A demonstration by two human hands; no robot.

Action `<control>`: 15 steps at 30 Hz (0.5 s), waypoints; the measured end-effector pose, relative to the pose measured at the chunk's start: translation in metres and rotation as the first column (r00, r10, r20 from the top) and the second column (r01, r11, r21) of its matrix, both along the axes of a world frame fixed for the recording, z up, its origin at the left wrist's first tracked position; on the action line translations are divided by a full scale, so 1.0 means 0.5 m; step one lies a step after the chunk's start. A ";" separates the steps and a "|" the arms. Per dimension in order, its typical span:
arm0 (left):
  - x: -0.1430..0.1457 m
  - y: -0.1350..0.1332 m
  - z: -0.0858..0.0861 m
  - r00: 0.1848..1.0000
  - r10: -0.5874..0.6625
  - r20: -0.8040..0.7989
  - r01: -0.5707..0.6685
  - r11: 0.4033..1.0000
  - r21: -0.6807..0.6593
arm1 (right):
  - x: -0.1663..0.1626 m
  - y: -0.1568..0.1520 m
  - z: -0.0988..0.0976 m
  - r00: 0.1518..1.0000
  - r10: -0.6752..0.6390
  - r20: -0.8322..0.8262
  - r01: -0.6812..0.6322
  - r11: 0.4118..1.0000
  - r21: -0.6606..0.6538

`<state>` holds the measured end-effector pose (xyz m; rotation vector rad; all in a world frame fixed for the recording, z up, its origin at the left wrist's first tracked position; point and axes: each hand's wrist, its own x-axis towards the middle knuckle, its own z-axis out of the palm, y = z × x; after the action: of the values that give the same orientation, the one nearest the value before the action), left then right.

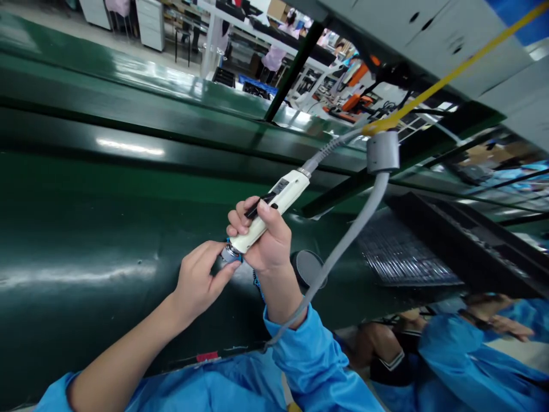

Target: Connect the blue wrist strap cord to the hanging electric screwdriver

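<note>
The green conveyor belt (86, 229) fills the left and centre of the frame, bare where I look. At right centre a dark tray (403, 257) of ribbed slots sits on it; what it holds I cannot tell. A grey cable (343, 246) loops from a hanging grey collar (383, 152) to my electric screwdriver (270, 209) mid-frame. My right hand (263, 240) is wrapped tight round its body, thumb by the switch. My left hand (199, 277) pinches the metal tip (230, 253), so I judge no driving is under way.
</note>
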<state>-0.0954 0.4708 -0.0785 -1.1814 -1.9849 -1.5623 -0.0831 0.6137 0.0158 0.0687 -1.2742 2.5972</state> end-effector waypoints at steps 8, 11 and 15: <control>0.005 0.005 0.034 0.985 0.123 -0.120 -0.129 0.991 -0.046 | -0.059 0.027 -0.004 0.854 0.441 -0.276 -0.458 0.889 0.004; -0.013 0.020 0.090 0.970 0.153 -0.188 -0.164 0.985 -0.044 | -0.075 0.036 0.034 0.832 0.406 -0.377 -0.475 0.873 -0.108; -0.038 0.070 0.150 0.934 0.169 -0.315 -0.197 0.979 -0.060 | -0.076 0.077 0.067 0.821 0.331 -0.466 -0.468 0.857 -0.216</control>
<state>-0.1141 0.5060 -0.0033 -1.1554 -1.9102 -1.1302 -0.1212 0.6522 0.0494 0.8757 -0.7275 2.8784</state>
